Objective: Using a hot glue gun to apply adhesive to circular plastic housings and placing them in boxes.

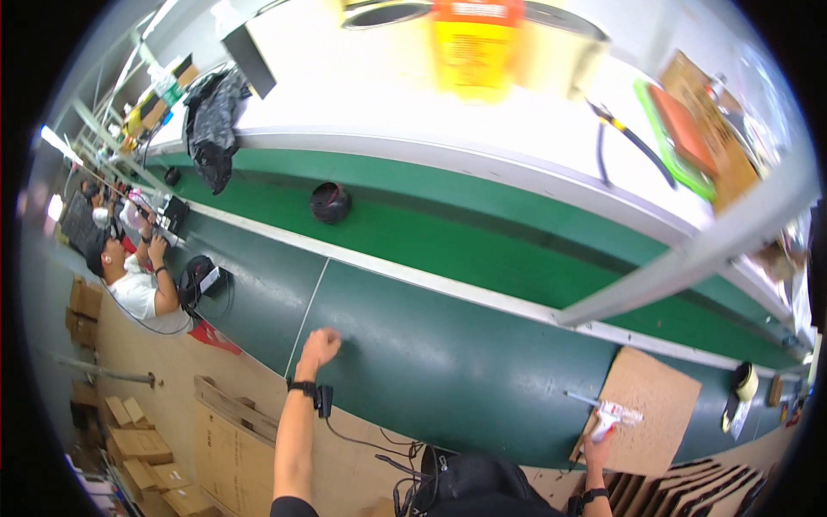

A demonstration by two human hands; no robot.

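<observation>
Green bench [448, 336]; red-and-white glue gun [610, 415], bluish rod [582, 398]; right grip [595, 448] around handle [601, 428], left grip [321, 345] curled closed.

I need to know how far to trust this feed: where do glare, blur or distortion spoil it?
Head view: the white shelf is nearly washed out; the yellow pack looks blurred; the green bench curves through fisheye distortion; the gun-shaped tool in the right hand is clearer than the pack.

From here, the right hand [596, 451] hides part of the glue gun [608, 417]; far beyond it, a red-and-yellow package [476, 53] blurs.
</observation>
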